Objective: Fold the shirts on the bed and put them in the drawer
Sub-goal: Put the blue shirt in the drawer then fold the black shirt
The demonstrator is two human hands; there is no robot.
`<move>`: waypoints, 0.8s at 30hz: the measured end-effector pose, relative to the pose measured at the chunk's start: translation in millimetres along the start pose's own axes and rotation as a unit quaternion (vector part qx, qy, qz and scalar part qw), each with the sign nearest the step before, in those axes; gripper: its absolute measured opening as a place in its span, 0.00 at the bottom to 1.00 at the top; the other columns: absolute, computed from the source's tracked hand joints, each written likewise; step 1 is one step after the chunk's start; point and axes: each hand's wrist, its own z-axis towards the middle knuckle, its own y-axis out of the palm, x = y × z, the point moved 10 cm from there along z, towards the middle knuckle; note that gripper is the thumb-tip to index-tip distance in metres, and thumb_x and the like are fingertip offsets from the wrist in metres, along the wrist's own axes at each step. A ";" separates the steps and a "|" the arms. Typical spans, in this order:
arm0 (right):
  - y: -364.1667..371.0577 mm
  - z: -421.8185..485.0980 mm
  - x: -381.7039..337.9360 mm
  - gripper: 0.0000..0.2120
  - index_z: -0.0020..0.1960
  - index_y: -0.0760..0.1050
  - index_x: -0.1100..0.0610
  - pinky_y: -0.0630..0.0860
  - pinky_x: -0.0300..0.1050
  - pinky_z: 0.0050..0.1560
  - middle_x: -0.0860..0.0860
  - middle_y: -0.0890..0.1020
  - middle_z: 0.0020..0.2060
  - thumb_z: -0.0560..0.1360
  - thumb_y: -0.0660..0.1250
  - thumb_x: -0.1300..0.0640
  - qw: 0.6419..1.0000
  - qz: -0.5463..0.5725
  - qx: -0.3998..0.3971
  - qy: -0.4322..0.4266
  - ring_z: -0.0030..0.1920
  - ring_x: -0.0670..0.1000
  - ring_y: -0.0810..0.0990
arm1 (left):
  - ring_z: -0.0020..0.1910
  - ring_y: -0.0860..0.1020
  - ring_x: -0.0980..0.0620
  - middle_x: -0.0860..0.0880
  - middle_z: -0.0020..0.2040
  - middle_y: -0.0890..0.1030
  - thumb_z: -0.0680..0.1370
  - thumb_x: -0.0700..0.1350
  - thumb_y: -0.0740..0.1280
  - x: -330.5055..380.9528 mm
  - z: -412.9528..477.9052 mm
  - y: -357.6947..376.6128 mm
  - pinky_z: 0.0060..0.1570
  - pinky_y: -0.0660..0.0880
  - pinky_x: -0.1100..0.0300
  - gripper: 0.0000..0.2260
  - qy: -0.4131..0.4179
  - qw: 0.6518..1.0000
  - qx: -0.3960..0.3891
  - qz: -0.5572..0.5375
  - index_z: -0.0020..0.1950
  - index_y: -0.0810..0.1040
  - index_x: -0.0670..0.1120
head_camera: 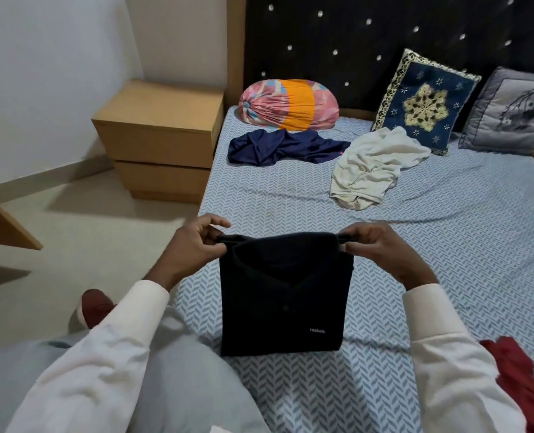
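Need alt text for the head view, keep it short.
The left hand and right hand pinch the top corners of a folded black shirt over the bed. A crumpled navy shirt and white shirt lie farther up, near the pillows; a wooden drawer unit stands left of the bed.

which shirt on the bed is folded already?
The black shirt, a neat rectangle pinched at its top corners by the left hand and right hand. The navy shirt, white shirt and red garment lie crumpled.
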 end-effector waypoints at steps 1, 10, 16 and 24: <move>-1.5 8.4 13.2 0.07 0.50 0.82 0.63 0.77 0.41 0.48 0.60 0.84 0.41 0.73 0.72 0.70 0.999 -0.026 -0.001 0.025 0.44 0.51 0.81 | 0.38 0.80 0.55 0.45 0.43 0.84 0.69 0.35 0.71 -8.5 10.3 4.6 0.44 0.77 0.58 0.17 -0.009 0.999 -0.008 0.031 0.54 0.80 0.51; -44.6 70.9 123.8 0.22 0.62 0.74 0.51 0.80 0.55 0.52 0.51 0.83 0.44 0.71 0.73 0.48 0.946 -0.131 0.237 0.179 0.47 0.53 0.82 | 0.48 0.79 0.48 0.49 0.46 0.81 0.74 0.46 0.71 -57.0 88.2 18.2 0.53 0.75 0.55 0.18 -0.117 0.983 0.119 0.076 0.62 0.73 0.48; 26.2 5.0 196.8 0.16 0.42 0.73 0.58 0.73 0.46 0.34 0.57 0.75 0.30 0.70 0.77 0.50 0.922 -0.101 0.043 0.372 0.29 0.53 0.75 | 0.46 0.82 0.37 0.35 0.48 0.83 0.62 0.63 0.72 -164.6 21.0 65.3 0.42 0.78 0.52 0.30 -0.277 0.936 -0.052 0.212 0.49 0.78 0.38; 76.7 -56.8 186.7 0.12 0.47 0.79 0.62 0.74 0.37 0.27 0.52 0.80 0.30 0.72 0.77 0.56 0.915 0.009 0.039 0.401 0.26 0.46 0.79 | 0.36 0.80 0.44 0.41 0.39 0.83 0.67 0.53 0.75 -177.7 -23.0 80.4 0.41 0.78 0.52 0.13 -0.276 0.952 -0.064 0.113 0.36 0.80 0.44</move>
